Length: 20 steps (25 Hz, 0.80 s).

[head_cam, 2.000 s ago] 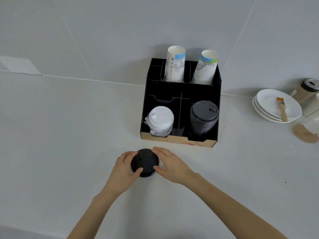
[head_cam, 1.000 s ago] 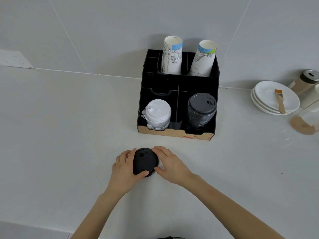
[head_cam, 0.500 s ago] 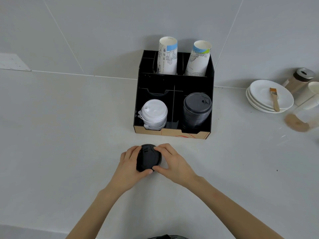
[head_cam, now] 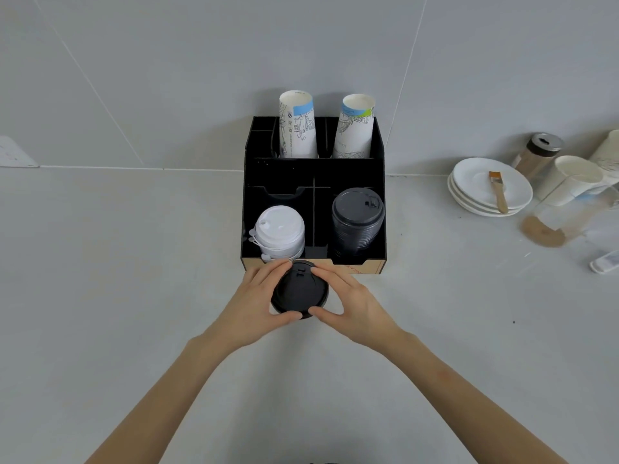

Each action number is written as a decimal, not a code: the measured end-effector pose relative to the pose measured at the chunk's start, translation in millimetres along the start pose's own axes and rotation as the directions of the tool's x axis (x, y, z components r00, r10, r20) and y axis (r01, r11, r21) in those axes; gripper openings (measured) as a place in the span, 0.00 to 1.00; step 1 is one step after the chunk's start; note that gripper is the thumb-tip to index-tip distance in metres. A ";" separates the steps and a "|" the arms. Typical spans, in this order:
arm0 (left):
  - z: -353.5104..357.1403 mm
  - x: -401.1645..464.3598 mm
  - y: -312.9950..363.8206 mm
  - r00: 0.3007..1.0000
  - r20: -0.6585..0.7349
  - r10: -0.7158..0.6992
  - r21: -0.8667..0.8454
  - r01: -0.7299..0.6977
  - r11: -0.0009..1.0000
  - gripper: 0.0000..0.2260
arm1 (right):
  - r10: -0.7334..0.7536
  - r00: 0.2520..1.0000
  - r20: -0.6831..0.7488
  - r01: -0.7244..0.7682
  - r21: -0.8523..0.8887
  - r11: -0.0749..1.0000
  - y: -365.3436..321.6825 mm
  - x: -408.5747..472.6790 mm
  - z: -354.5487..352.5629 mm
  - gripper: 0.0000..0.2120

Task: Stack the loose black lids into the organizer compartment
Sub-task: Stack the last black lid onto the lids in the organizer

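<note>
Both hands' fingers [head_cam: 268,274] pinch the black lids [head_cam: 299,291], now nearer the organizer [head_cam: 368,266].

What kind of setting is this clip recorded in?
Probably a coffee station counter in a café or office pantry: a black organizer holding paper cups and stacked black lids, with saucers beside it.

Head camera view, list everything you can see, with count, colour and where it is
organizer: one, black, against the wall.
black lid stack: one, front right compartment.
white lid stack: one, front left compartment.
paper cup stacks: two, printed white, rear compartments.
plates: stack, white, right.
brush: one, wooden, on plates.
shaker: one, brown, behind plates.
loose black lids: small stack, before organizer.
left hand: gripping lids.
right hand: gripping lids.
</note>
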<state>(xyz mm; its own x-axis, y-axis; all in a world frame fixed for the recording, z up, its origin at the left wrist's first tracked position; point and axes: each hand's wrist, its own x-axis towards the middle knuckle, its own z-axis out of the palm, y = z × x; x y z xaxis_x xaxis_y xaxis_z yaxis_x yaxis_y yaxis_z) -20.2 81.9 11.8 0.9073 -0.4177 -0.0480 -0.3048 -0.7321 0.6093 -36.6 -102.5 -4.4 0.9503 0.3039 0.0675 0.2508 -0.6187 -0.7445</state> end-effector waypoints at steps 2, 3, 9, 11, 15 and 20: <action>-6.0 8.6 5.8 1.000 0.003 0.030 -0.004 -0.030 1.000 0.40 | -0.012 0.999 -0.046 0.012 -0.005 1.000 1.1 1.2 -7.3 0.26; -8.0 13.2 7.8 0.999 -0.012 0.037 0.000 -0.037 0.999 0.37 | -0.012 0.997 -0.078 0.011 -0.012 1.000 2.1 1.5 -11.1 0.26; -10.5 44.9 26.9 0.994 -0.065 0.090 0.020 -0.089 0.996 0.32 | 0.020 0.968 -0.250 -0.030 -0.039 0.999 11.6 6.6 -37.7 0.22; -10.6 55.9 34.0 0.993 -0.068 0.097 0.015 -0.096 0.995 0.29 | 0.029 0.955 -0.295 -0.041 -0.037 0.998 14.4 8.0 -45.2 0.21; -11.8 75.7 44.3 0.990 -0.081 0.118 -0.016 -0.119 0.993 0.25 | 0.078 0.921 -0.383 -0.081 0.007 0.997 16.8 12.8 -59.1 0.20; -16.6 98.3 56.1 0.978 -0.117 0.174 0.013 -0.174 0.985 0.26 | 0.120 0.889 -0.442 -0.109 0.051 0.993 14.3 24.2 -70.4 0.20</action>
<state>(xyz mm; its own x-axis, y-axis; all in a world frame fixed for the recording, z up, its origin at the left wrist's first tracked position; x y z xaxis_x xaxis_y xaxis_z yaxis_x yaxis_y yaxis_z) 56.6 8.7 54.4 0.8680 -0.4728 0.1517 -0.4615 -0.6554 0.5978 3.0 -154.9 33.4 0.9565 -0.1241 0.2640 0.1361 -0.6106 -0.7801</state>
